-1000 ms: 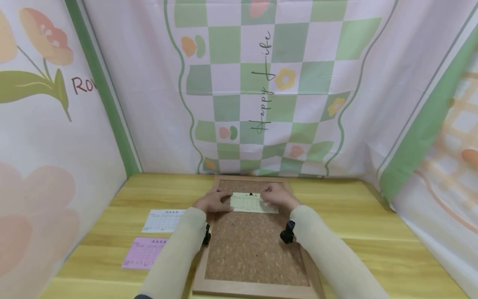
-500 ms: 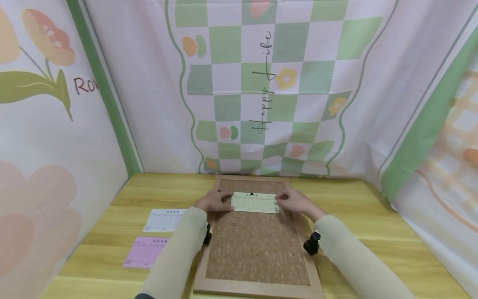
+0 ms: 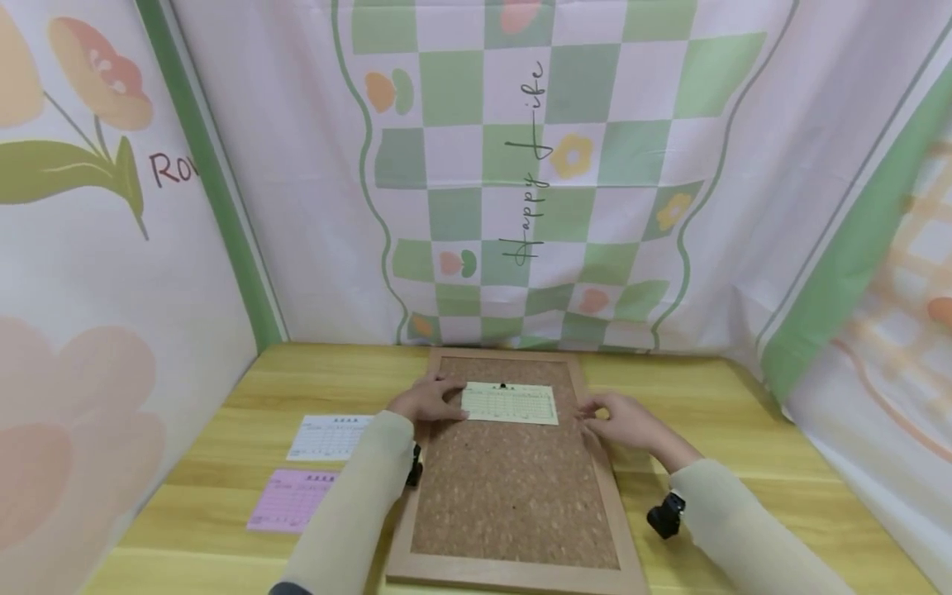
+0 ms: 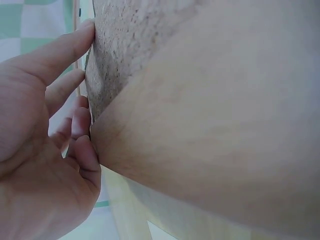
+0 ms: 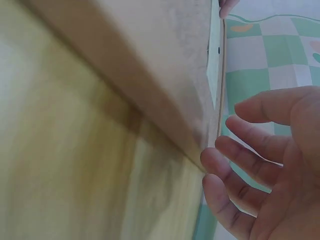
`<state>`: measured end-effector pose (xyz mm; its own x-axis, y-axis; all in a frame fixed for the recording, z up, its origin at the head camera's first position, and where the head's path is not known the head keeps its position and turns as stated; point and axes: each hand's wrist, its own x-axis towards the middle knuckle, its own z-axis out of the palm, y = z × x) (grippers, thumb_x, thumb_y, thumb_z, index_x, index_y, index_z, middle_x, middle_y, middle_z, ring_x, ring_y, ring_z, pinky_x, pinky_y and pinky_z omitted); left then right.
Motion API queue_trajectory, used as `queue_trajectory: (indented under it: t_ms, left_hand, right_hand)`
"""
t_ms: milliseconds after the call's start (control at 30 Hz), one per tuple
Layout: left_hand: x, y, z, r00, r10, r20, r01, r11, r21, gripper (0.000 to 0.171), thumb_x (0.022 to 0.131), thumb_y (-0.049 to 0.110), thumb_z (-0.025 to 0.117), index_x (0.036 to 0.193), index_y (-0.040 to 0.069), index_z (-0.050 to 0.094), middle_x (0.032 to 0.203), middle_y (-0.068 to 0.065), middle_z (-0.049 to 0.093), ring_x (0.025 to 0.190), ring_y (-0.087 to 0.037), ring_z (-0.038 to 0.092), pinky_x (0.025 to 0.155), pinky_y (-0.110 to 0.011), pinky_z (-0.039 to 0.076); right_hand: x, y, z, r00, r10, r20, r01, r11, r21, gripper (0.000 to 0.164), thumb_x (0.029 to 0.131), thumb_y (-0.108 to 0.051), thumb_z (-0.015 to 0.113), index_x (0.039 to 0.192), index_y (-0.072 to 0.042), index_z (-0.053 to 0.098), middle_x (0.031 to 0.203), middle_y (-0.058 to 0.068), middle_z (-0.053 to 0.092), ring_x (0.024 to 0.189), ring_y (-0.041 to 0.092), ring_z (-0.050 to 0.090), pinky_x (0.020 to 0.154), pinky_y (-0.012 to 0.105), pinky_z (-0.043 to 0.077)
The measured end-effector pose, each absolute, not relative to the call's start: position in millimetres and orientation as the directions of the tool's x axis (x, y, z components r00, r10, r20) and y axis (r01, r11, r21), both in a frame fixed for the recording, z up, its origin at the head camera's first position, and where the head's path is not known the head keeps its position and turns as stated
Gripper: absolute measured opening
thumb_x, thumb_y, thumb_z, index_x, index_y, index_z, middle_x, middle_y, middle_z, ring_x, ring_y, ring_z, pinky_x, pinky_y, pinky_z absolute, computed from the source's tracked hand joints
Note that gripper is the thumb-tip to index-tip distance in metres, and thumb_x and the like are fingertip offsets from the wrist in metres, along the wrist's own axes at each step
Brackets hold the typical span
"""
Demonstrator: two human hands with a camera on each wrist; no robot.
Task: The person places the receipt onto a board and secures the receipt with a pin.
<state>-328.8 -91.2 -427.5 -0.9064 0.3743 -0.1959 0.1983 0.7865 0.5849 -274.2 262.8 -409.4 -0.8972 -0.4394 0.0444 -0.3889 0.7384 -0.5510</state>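
Since half a second ago, the right hand has moved off the right end of the yellow-green card to the board's right edge, while the left hand stays put. Behind everything hangs a checked cloth, and in front of it lies a wooden table. On the table, a cork board rests flat with one short end near the cloth, probably so that its whole face lies within reach. The left hand sits over the board's left edge, loosely spread, thumb and fingertips at the card's left end, gripping nothing; it seems to press there to steady card and board. The right hand, relaxed with fingers gently bent and apart, holds nothing. Left of the board lie a pink slip and a white slip, both partly hidden by the left sleeve, set aside perhaps to leave the cork uncovered. The yellow-green card lies on the cork's far part, roughly square to the frame. Smallest, a black pin shows at its top edge, presumably fastening it.
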Motion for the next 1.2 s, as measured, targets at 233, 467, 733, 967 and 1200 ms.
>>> queue_trajectory:
  t_ms: [233,467,733,967,1200]
  left_hand:
    - [-330,-90,-428,-0.905,0.377,-0.195,0.202,0.786,0.585,0.066,0.093,0.038,0.072,0.151,0.020,0.047,0.158,-0.014,0.027,0.145,-0.039,0.023,0.111,-0.057,0.029]
    - [-331,-91,-431,-0.905,0.381,-0.190,0.204,0.779,0.592,0.067,0.092,0.038,0.073,0.151,0.019,0.047,0.158,-0.014,0.027,0.145,-0.040,0.023,0.111,-0.057,0.029]
    - [-329,-92,-430,-0.900,0.401,-0.172,0.215,0.751,0.624,0.067,0.093,0.036,0.072,0.151,0.015,0.046,0.158,-0.016,0.027,0.144,-0.039,0.024,0.112,-0.056,0.029]
    - [-328,-97,-426,-0.880,0.459,-0.122,0.270,0.695,0.667,0.066,0.094,0.028,0.072,0.150,0.005,0.045,0.151,-0.019,0.039,0.139,-0.037,0.034,0.111,-0.052,0.032]
    - [-331,-105,-427,-0.836,0.549,-0.025,0.340,0.553,0.761,0.057,0.096,0.014,0.066,0.146,-0.004,0.045,0.143,-0.024,0.048,0.128,-0.042,0.048,0.105,-0.052,0.041]
  right_hand:
    - [-266,278,-423,-0.860,-0.506,0.064,-0.435,0.663,-0.609,0.040,0.096,-0.004,0.062,0.131,0.014,0.055,0.131,0.033,0.056,0.095,0.027,0.064,0.069,0.033,0.052]
    - [-254,283,-432,-0.845,-0.534,0.037,-0.403,0.589,-0.701,0.051,0.094,0.003,0.060,0.140,0.018,0.041,0.140,0.041,0.039,0.077,0.019,0.061,0.062,0.028,0.051]
    - [-250,282,-433,-0.874,-0.485,0.027,-0.378,0.644,-0.666,0.050,0.093,0.002,0.061,0.139,0.016,0.046,0.142,0.039,0.036,0.109,0.041,0.058,0.083,0.042,0.053]
    - [-250,283,-434,-0.872,-0.488,0.026,-0.378,0.639,-0.670,0.050,0.095,0.001,0.061,0.140,0.016,0.044,0.142,0.040,0.035,0.114,0.048,0.055,0.091,0.054,0.050]
    - [-251,283,-435,-0.870,-0.494,0.002,-0.360,0.632,-0.686,0.051,0.097,0.000,0.059,0.142,0.015,0.042,0.145,0.040,0.031,0.119,0.053,0.051,0.094,0.055,0.049]
